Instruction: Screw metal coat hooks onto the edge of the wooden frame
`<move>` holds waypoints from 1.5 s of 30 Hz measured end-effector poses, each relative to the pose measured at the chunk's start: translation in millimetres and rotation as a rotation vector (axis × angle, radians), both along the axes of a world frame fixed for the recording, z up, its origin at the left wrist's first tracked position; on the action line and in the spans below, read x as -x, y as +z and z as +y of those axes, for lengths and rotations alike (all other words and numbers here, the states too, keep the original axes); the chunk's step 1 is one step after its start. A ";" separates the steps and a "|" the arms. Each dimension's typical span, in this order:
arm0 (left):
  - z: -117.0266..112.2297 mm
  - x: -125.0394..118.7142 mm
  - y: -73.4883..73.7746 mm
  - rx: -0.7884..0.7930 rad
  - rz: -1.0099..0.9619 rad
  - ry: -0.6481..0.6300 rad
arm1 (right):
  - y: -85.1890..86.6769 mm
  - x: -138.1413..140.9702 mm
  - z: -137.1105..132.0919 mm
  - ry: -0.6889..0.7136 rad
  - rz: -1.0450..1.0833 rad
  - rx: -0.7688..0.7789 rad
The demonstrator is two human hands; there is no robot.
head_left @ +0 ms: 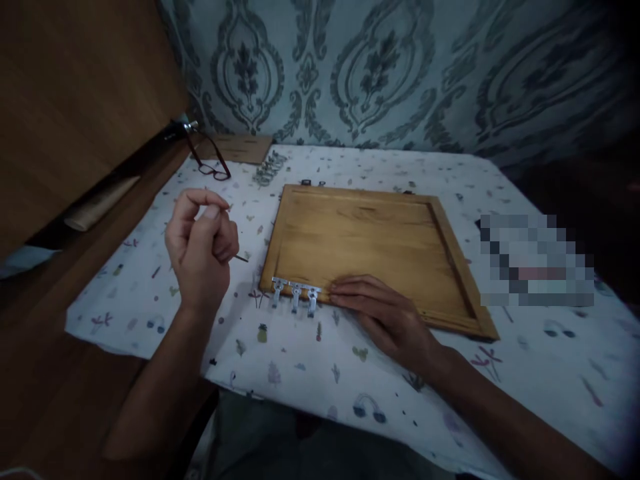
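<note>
A wooden framed panel [360, 233] lies flat on the table, its raised border running around a recessed middle. On its near edge, toward the left corner, sits a shiny metal strip with hooks [296, 291] that stick out past the wood. My right hand [387, 317] rests on the near border just right of the strip, fingers stretched out together and thumb mostly hidden. Left of the panel, my left hand [203, 247] is raised above the cloth with curled fingers. From the lower side of that fist pokes a thin dark rod [242, 259]; the rest of it is hidden.
Eyeglasses [213, 170] stand at the back left beside a flat brown board [240, 148]. Several small metal hooks [270, 168] lie in a heap behind the panel. Dark small pieces [306, 182] show at its far edge. A blurred-out object [535, 260] is at right.
</note>
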State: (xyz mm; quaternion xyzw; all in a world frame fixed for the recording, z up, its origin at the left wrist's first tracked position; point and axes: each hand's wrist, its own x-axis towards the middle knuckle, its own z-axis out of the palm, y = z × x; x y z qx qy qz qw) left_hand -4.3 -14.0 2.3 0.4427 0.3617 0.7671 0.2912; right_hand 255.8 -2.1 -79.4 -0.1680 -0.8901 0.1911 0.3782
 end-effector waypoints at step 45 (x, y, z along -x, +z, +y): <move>171.1 70.0 -40.3 0.689 1.433 0.337 | -11.2 10.1 2.2 -0.133 0.030 -0.062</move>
